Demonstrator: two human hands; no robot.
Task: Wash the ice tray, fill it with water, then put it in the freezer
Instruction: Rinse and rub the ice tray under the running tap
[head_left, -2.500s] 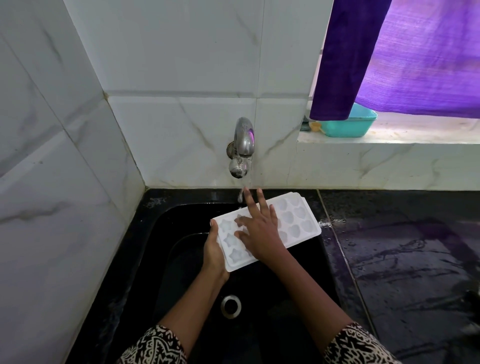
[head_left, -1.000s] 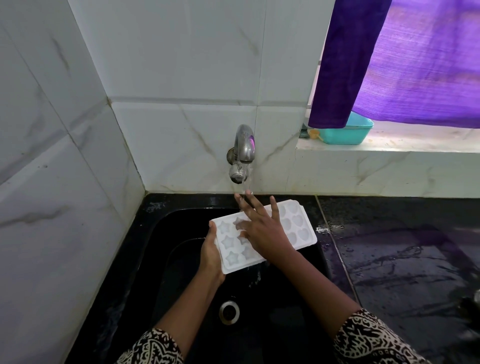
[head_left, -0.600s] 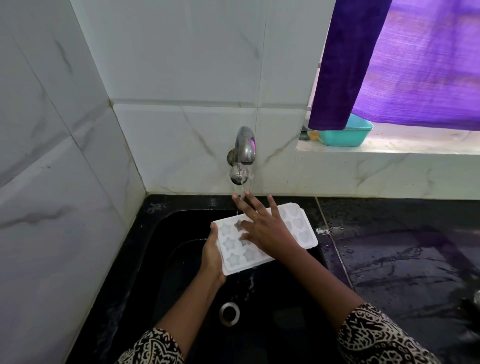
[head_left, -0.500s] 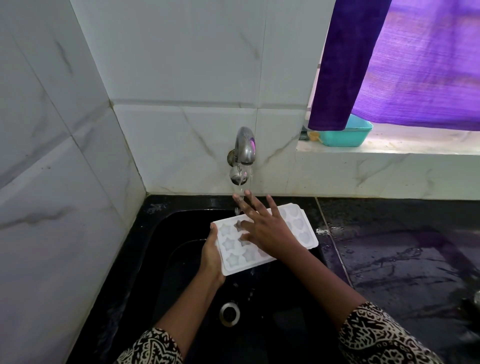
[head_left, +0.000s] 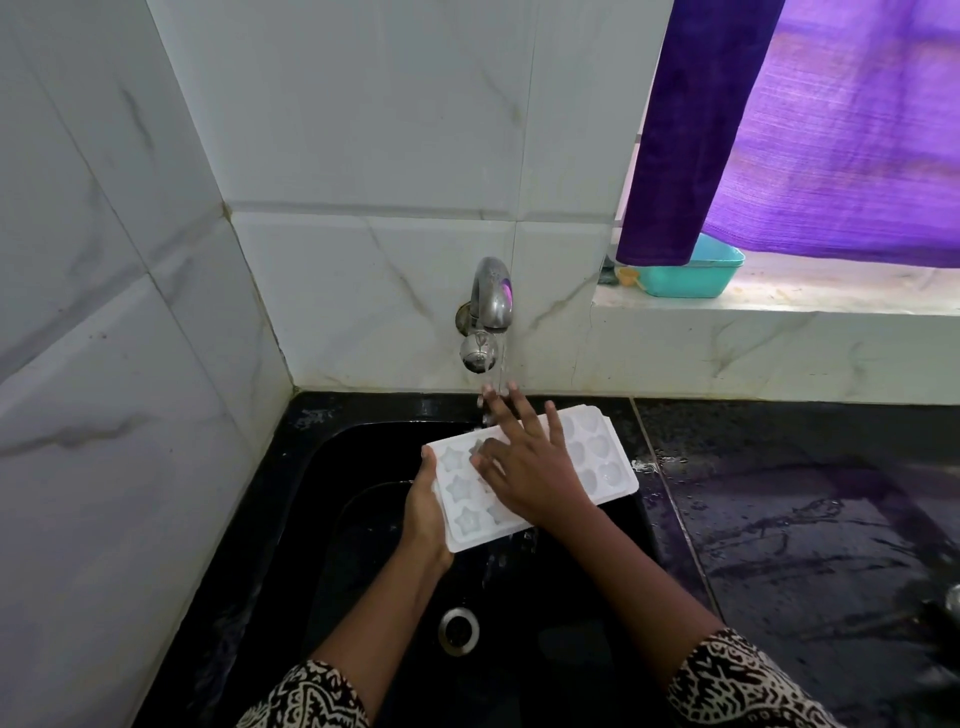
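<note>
Washing the ice tray under the tap

The ice tray (head_left: 597, 457), at frame centre over the sink (head_left: 322, 467), is gripped at its left end by the left hand (head_left: 426, 506); the right hand (head_left: 530, 467) lies flat with spread fingers, probably rubbing the moulds under the tap (head_left: 488, 312).

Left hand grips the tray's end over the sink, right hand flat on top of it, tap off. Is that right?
One detail is wrong: the tap is on. The head view shows water falling onto the right hand and dripping below the tray. The rest holds: the left hand grips the tray's end over the sink, and the right hand lies flat on top.
</note>
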